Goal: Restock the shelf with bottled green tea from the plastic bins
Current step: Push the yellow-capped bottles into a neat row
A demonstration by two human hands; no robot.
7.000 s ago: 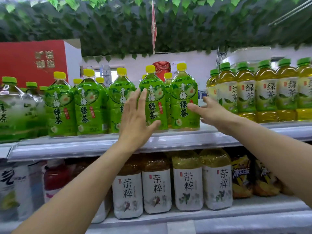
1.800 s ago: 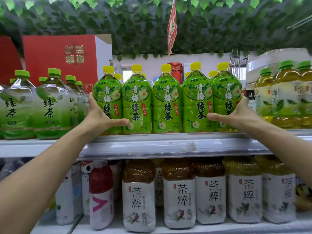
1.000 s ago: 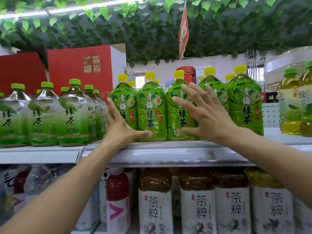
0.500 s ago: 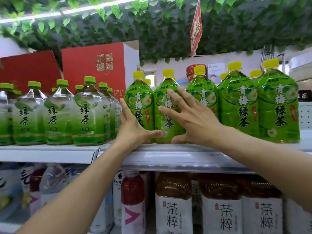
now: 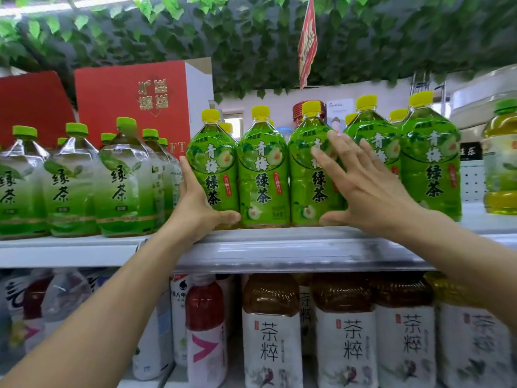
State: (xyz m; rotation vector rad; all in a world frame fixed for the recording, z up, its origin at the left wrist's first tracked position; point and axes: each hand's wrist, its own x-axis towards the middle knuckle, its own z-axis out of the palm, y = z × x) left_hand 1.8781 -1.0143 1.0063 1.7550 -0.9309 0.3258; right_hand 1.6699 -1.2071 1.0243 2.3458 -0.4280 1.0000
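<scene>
At the far left of the white metal shelf [image 5: 279, 247] stand clear, faceted plastic bottles [image 5: 120, 186] with pale-green caps and labels that fade from white to green. Behind them sit two red cardboard boxes [image 5: 131, 107] with gold lettering. The left hand [image 5: 201, 208] wraps the left side of the first green tea bottle [image 5: 214, 175], fingers going behind its rounded body and thumb lying along its base at the shelf edge. This bottle opens a row of five smooth, bulbous plastic bottles in bright green glossy wrap with yellow screw caps, standing upright and touching side by side; more yellow caps show behind them. The right hand [image 5: 369, 186] is spread wide, fingers straight, laid flat across the front of the third bottle [image 5: 313, 175] and reaching towards the fourth bottle [image 5: 372, 152], thumb low near the base. It covers much of their labels. At the far right stands a yellowish bottle [image 5: 500, 158] with a green cap. Artificial leaves [image 5: 251, 37] hang overhead with a red pennant [image 5: 307, 43]. On the lower shelf stand brown tea bottles [image 5: 271, 331] in white paper-like sleeves and a red drink bottle [image 5: 205, 331].
</scene>
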